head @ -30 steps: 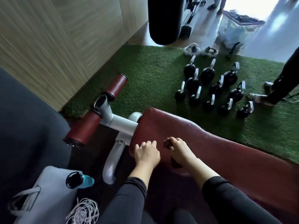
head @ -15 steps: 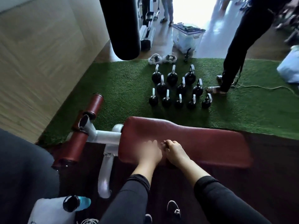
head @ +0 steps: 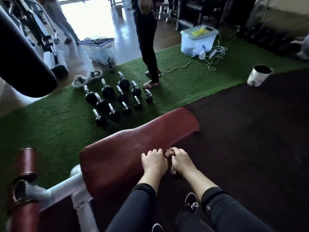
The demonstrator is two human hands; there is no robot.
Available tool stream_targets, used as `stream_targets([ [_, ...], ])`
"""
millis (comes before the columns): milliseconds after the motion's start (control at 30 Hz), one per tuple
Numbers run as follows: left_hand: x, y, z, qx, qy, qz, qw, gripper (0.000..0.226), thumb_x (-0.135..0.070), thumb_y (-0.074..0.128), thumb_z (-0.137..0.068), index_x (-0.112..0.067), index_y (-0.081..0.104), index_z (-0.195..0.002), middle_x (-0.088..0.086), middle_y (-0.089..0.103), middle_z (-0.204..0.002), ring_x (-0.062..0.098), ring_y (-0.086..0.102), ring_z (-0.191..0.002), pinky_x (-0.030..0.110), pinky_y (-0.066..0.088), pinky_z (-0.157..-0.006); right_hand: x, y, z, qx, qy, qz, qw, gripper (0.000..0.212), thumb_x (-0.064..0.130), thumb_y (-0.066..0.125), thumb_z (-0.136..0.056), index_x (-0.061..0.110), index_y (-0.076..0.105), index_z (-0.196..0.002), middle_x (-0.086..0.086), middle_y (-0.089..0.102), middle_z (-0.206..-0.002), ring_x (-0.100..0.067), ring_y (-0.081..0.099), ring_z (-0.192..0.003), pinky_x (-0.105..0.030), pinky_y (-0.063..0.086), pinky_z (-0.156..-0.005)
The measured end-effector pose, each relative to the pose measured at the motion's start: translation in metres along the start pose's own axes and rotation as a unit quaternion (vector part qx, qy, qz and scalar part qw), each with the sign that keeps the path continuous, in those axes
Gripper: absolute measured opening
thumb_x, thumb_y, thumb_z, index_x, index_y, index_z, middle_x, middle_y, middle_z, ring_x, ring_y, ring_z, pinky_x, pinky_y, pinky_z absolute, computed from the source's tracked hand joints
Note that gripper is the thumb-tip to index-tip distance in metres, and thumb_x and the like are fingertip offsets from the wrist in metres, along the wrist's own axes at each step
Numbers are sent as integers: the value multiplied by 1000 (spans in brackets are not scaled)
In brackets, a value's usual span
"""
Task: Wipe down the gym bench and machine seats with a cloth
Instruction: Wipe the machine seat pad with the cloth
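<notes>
A maroon padded gym bench (head: pixel 133 148) runs from lower left to mid right. My left hand (head: pixel 154 162) rests on the pad near its front edge, fingers bent down onto the leather. Right beside it, my right hand (head: pixel 181 162) grips a small brownish cloth (head: pixel 168 153). The cloth bunches out between the two hands and is mostly hidden under the right fingers. Both hands touch each other at the cloth.
Several black kettlebells (head: pixel 115 101) stand on green turf behind the bench. A person (head: pixel 147 39) stands past them, near plastic bins (head: pixel 199 40) and a loose cable. A white bucket (head: pixel 258 75), a hanging punching bag (head: pixel 25 64) and maroon roller pads (head: pixel 25 164) on a white frame (head: pixel 66 188) surround the bench.
The view has swung right and up, showing more of the room. My hands, still side by side, have slid rightward along the bench pad, and the cloth now shows between them.
</notes>
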State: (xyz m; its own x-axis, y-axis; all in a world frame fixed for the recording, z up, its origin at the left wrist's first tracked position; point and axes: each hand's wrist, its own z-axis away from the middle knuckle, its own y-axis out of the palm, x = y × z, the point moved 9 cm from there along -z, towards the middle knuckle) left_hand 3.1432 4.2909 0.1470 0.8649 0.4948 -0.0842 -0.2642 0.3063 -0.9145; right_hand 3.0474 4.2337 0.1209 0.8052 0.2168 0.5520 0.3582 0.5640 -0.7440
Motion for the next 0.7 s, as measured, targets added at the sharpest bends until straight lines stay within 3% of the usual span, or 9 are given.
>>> stream_targets([
  [300,-187,-3,-23,-2,174,-49,983,34,-34,39,-97,-20,52,-125,2,57,-129,24,50,-123,42,32,-100,-142,-106,30,-92,145,-43,984,42,15,45,-94,10,41,-136,-13,48,-133,-29,45,-123,-32,36,-103],
  [433,-279,-7,-37,-8,245,-65,967,34,-34,39,-96,-20,53,-124,1,59,-126,23,51,-121,41,34,-97,-200,-155,39,-75,191,-21,979,61,18,56,-85,6,32,-140,-9,39,-136,-25,38,-129,-29,32,-108],
  [533,-342,-10,-46,-9,283,-79,956,35,-35,38,-97,-20,52,-125,1,59,-125,23,52,-120,41,33,-96,-245,-187,39,-79,223,-18,971,79,24,67,-69,5,34,-138,-7,39,-139,-24,38,-129,-28,34,-108],
  [700,-433,-11,-57,2,322,-91,942,37,-35,36,-99,-20,50,-130,1,58,-129,23,49,-123,42,32,-101,-300,-250,39,-121,230,-21,966,73,13,68,-78,7,31,-141,-4,41,-138,-22,36,-130,-28,28,-110],
])
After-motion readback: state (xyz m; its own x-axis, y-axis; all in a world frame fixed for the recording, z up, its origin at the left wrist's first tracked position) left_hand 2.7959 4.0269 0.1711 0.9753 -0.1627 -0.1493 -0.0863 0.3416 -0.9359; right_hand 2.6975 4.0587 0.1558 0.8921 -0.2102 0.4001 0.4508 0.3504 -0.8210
